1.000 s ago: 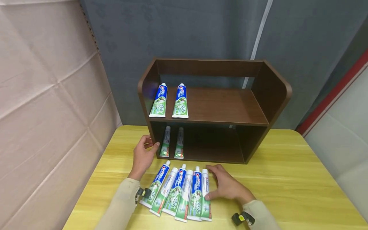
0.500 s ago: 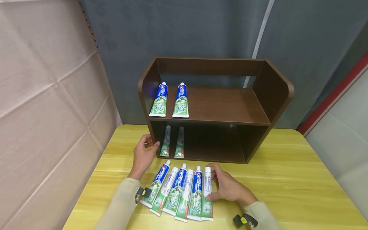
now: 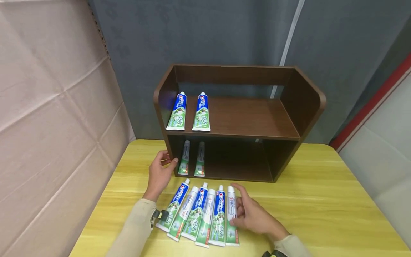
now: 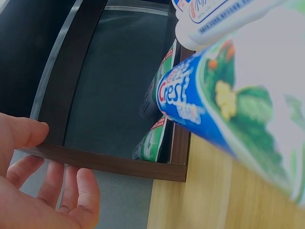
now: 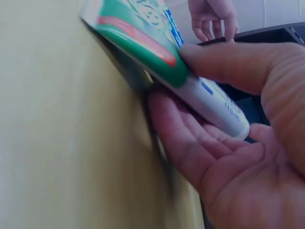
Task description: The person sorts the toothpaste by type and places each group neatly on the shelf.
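Observation:
My right hand [image 3: 255, 216] pinches the rightmost tube of toothpaste [image 3: 231, 207], white and green with a white cap, on the table. In the right wrist view the thumb lies over this tube [image 5: 209, 102] and the fingers curl beneath it. My left hand [image 3: 159, 176] grips the left side panel of the brown two-tier shelf [image 3: 237, 137], thumb on one face and fingers on the other in the left wrist view. Left of the held tube, a fan of tubes alternates blue-green Crest toothpaste [image 3: 219, 214] and white-green toothpaste [image 3: 205, 217].
Two Crest tubes [image 3: 201, 113] lie on the upper tier's left part. Below them, two white-green tubes [image 3: 199, 160] lie on the lower tier. The shelf stands on a yellow wooden table [image 3: 327, 207], with a grey curtain [image 3: 224, 32] behind it.
The right hand has closed on the rightmost tube, which has shifted slightly right, away from the Crest tube beside it. The left hand has stayed on the shelf panel.

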Demonstrator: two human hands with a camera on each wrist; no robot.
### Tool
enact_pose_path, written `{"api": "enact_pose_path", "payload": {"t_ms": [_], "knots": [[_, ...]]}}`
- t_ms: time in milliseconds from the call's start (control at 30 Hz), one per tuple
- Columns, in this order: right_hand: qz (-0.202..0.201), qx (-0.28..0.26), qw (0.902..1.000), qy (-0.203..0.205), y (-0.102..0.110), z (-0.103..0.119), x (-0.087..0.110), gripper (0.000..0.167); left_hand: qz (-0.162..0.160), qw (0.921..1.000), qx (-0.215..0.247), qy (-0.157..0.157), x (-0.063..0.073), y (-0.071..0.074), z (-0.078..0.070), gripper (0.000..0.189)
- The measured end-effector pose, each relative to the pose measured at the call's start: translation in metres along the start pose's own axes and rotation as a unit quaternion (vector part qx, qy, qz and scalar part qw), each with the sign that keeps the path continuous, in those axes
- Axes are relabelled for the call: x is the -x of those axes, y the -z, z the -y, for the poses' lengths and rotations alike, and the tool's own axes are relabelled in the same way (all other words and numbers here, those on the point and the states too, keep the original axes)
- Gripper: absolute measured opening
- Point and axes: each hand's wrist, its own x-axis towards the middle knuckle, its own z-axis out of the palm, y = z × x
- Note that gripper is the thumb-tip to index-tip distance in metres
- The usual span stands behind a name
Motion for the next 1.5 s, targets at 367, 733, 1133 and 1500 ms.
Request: {"api": "enact_pose_path", "payload": {"t_ms": [367, 733, 1133, 1500], "knots": [[-0.084, -0.005, 0.9957, 0.038, -0.015, -0.003, 0.007, 0.059, -0.003, 1.0000, -0.001, -0.007, -0.001, 0.001, -0.001, 0.039], [-0.119, 0.000, 0.9918, 0.046, -0.019, -0.008, 0.010, 0.030, -0.001, 1.0000, -0.003, 0.002, 0.001, 0.002, -0.004, 0.040], [-0.127, -0.015, 0.9909, 0.043, -0.013, -0.006, 0.008, 0.032, 0.001, 1.0000, -0.006, 0.002, 0.002, 0.001, -0.003, 0.043], [-0.144, -0.034, 0.9888, 0.018, -0.011, -0.001, -0.004, 0.033, -0.002, 1.0000, -0.004, 0.003, 0.000, -0.001, -0.002, 0.041]]}}
